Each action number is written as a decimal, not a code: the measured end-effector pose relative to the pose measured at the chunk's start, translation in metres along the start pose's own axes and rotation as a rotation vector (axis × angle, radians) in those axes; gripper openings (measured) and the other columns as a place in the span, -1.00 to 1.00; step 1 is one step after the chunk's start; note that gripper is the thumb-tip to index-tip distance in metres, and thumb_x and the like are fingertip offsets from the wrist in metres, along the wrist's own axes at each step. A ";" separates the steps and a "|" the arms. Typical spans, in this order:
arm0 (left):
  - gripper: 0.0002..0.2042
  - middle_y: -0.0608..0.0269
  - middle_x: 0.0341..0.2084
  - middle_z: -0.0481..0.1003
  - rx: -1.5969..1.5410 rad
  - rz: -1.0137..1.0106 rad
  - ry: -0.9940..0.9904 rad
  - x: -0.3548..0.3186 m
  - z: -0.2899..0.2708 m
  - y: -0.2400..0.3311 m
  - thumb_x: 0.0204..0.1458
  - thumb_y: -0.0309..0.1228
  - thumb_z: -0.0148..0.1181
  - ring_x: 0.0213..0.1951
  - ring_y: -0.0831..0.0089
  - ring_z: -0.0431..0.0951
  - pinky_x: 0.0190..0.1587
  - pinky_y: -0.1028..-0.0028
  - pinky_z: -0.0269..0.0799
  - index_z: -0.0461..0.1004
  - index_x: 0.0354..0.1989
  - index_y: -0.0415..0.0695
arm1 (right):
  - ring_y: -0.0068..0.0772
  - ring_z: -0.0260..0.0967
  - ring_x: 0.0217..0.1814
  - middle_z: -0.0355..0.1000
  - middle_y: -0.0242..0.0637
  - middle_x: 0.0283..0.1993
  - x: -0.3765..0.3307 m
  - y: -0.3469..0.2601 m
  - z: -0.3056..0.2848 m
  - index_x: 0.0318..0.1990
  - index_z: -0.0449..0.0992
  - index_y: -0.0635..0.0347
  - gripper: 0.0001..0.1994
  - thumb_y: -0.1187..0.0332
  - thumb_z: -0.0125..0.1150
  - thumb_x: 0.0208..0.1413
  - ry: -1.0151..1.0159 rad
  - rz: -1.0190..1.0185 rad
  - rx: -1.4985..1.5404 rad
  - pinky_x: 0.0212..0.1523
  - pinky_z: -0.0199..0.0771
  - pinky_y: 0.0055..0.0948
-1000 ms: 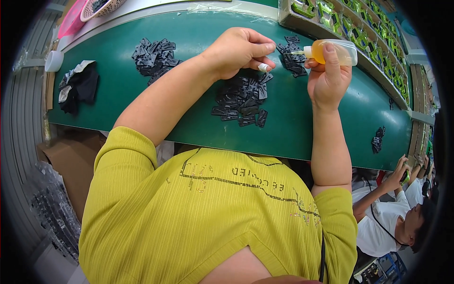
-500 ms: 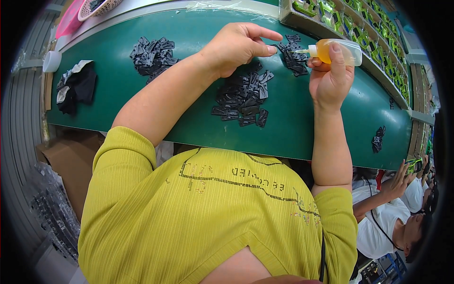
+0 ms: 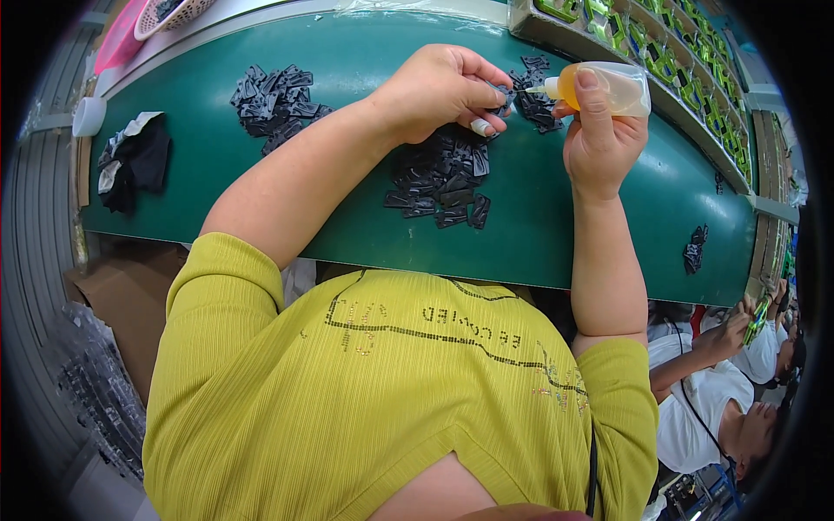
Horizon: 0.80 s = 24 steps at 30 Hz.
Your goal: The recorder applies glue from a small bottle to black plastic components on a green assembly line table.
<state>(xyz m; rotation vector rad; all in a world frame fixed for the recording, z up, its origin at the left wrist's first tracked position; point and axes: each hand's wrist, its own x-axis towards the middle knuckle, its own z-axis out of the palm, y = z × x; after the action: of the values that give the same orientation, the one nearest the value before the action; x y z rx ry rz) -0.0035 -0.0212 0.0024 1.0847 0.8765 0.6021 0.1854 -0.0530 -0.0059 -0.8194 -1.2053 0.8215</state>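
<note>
My left hand is closed, pinching a small black plastic part between thumb and fingers; most of that part is hidden. My right hand grips a clear squeeze bottle lying nearly sideways, with amber liquid gathered toward its nozzle end. Its thin tip points left and reaches close to the part; whether they touch I cannot tell. Just beneath my left hand spreads a heap of black plastic parts. Behind the bottle tip is another small pile of black parts.
Farther left on the green table are a third pile of black parts, a black and grey cloth and a white cup. Boxes of green parts line the far right edge. A co-worker sits at the right.
My left fingers, earlier extended with the index pointing out, have closed around a black part. My right hand has brought the bottle slightly left, its tip nearer that part.
</note>
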 end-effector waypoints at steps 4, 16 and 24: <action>-0.71 0.00 -0.33 0.49 0.017 -0.007 -0.006 0.001 0.000 0.000 0.00 -0.53 0.14 -0.39 0.36 0.57 -0.31 0.53 0.52 0.38 -0.11 -0.40 | -0.47 0.44 -0.37 0.47 -0.27 -0.32 0.000 0.002 -0.001 -0.26 0.49 0.28 -0.86 0.40 0.20 0.08 0.003 -0.007 -0.013 -0.53 0.45 -0.55; -0.73 0.01 -0.35 0.49 0.022 -0.020 -0.002 0.000 0.001 0.002 -0.01 -0.54 0.13 -0.40 0.36 0.57 -0.33 0.54 0.51 0.38 -0.13 -0.40 | -0.47 0.45 -0.36 0.47 -0.28 -0.32 0.000 0.000 0.000 -0.27 0.49 0.28 -0.86 0.39 0.21 0.08 -0.001 0.006 -0.055 -0.54 0.45 -0.57; -0.74 0.02 -0.35 0.49 0.034 -0.025 0.003 -0.002 0.002 0.002 -0.01 -0.53 0.13 -0.40 0.36 0.57 -0.34 0.55 0.51 0.39 -0.13 -0.38 | -0.48 0.45 -0.35 0.47 -0.28 -0.32 -0.002 0.001 0.002 -0.25 0.48 0.26 -0.84 0.39 0.24 0.05 0.002 0.011 -0.077 -0.53 0.45 -0.57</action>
<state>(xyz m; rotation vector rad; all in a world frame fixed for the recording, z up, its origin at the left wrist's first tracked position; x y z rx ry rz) -0.0026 -0.0230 0.0052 1.1020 0.9047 0.5697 0.1829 -0.0542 -0.0071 -0.8903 -1.2377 0.7869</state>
